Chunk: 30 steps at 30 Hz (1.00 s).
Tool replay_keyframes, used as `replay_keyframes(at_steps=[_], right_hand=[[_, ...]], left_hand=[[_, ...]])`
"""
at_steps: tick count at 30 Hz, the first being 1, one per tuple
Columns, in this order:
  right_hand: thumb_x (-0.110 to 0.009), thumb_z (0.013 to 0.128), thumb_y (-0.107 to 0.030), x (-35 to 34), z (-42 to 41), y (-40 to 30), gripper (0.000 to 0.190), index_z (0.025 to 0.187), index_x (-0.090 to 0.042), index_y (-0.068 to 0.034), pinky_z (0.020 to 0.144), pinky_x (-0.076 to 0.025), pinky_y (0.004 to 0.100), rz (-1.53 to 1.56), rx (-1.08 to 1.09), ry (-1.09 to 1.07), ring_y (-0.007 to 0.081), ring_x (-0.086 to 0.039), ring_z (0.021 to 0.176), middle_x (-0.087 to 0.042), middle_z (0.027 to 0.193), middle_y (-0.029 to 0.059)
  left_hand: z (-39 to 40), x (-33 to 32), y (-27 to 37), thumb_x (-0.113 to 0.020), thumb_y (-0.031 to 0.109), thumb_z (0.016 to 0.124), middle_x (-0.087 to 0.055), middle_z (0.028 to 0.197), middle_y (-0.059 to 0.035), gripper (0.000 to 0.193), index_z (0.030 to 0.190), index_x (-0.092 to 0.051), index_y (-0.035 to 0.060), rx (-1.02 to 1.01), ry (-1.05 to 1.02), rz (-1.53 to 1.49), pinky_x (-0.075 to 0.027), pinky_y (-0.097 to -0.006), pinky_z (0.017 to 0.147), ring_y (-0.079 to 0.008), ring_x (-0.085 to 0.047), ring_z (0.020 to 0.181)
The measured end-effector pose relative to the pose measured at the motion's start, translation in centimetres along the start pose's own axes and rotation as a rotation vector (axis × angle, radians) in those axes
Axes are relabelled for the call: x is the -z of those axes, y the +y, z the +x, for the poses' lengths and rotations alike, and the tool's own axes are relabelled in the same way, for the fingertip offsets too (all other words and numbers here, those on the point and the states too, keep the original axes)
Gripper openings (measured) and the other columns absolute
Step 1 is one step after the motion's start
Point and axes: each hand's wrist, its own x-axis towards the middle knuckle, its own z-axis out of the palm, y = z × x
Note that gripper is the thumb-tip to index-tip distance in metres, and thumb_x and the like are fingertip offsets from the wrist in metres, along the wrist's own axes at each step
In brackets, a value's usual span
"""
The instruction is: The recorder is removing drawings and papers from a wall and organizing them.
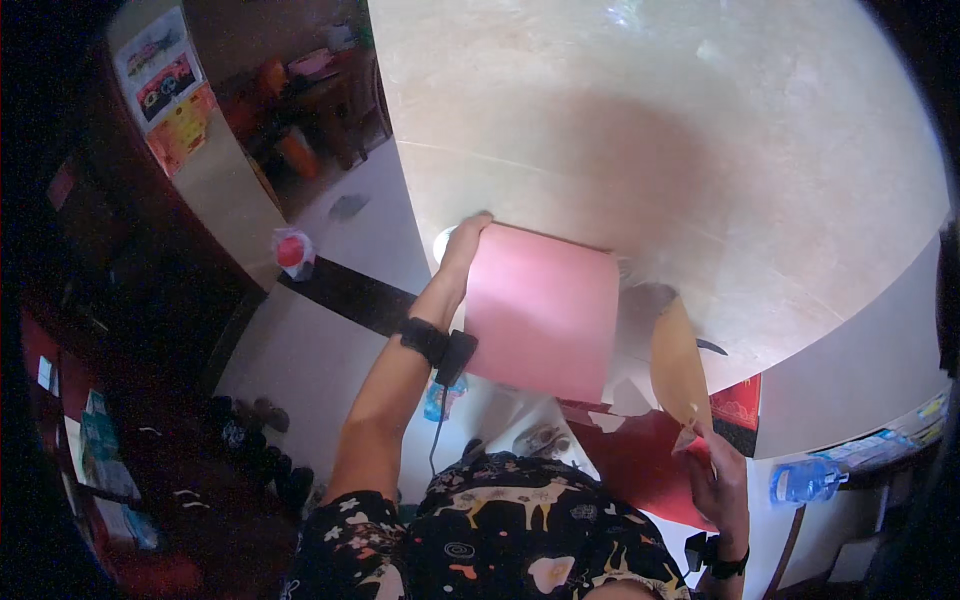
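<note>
My left hand (471, 229) is at the upper left corner of a pink sheet (541, 307), its fingers partly hidden at the sheet's edge. The sheet stands before a pale wall (517, 97). At lower right, my right hand (718, 476) pinches the lower end of a yellowish strip (676, 360) that bows up toward the wall. Below the pink sheet hangs a red sheet (637, 461) with a ragged, pale upper edge, close beside my right hand. Whether the pink and red pieces are joined I cannot tell.
A dark floor strip (352, 296) ends near a red and white bundle (292, 253). Dark shoes (259, 431) lie by a dark cabinet (172, 450). To the right are a red printed panel (736, 409) and a blue water bottle (806, 482). A cable (436, 431) trails from my left wrist device.
</note>
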Motion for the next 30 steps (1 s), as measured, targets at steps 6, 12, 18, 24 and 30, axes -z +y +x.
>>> replay_keyframes(at_steps=[6, 12, 18, 24, 30], right_hand=[[-0.057, 0.073, 0.011, -0.4, -0.7, 0.8, 0.049, 0.12, -0.049, 0.001, 0.075, -0.05, 0.0333, -0.024, -0.021, -0.001, 0.0314, -0.064, 0.086, -0.062, 0.101, 0.0213], [-0.055, 0.074, 0.012, -0.7, -0.9, 0.8, 0.047, 0.12, -0.05, 0.001, 0.076, -0.049, 0.0324, 0.005, -0.175, -0.052, 0.0258, -0.064, 0.084, -0.063, 0.095, 0.0194], [-0.053, 0.076, 0.012, -0.8, 0.1, 1.0, 0.046, 0.12, -0.05, 0.001, 0.077, -0.048, 0.0318, -0.022, -0.105, -0.064, 0.0239, -0.063, 0.083, -0.063, 0.094, 0.0181], [-0.052, 0.076, 0.011, -0.7, 0.5, -1.2, 0.044, 0.119, -0.051, 0.001, 0.074, -0.047, 0.031, 0.071, -0.288, -0.071, 0.0224, -0.061, 0.08, -0.063, 0.092, 0.0171], [-0.054, 0.077, 0.007, -0.4, 0.4, -2.8, 0.041, 0.117, -0.052, 0.0, 0.071, -0.047, 0.0298, 0.083, -0.289, -0.085, 0.0218, -0.06, 0.076, -0.063, 0.086, 0.0161]], left_hand=[[-0.8, -0.1, 1.1, -0.049, 0.045, 0.089, -0.059, 0.077, -0.0073, 0.047, 0.086, -0.058, -0.0009, -0.018, -0.092, -0.024, -0.047, -0.0289, 0.064, -0.0154, -0.057, 0.069], [-0.2, 0.3, -0.8, -0.056, 0.041, 0.088, -0.059, 0.072, -0.0023, 0.038, 0.086, -0.059, 0.0032, -0.056, -0.078, 0.005, -0.046, -0.0253, 0.055, -0.0107, -0.055, 0.061], [-0.4, -1.3, -3.5, -0.056, 0.021, 0.087, -0.051, 0.066, 0.0032, 0.014, 0.078, -0.055, 0.0109, -0.056, -0.005, -0.328, -0.041, -0.0247, 0.051, -0.0075, -0.047, 0.057], [-2.6, -1.1, -3.3, -0.056, 0.018, 0.088, -0.053, 0.07, 0.001, 0.013, 0.081, -0.057, 0.0071, -0.075, 0.051, -0.423, -0.043, -0.0245, 0.057, -0.009, -0.05, 0.063], [-4.1, -0.1, -3.4, -0.053, 0.018, 0.09, -0.056, 0.072, -0.0002, 0.014, 0.083, -0.058, 0.0066, -0.126, 0.072, -0.393, -0.044, -0.025, 0.06, -0.0093, -0.053, 0.066]])
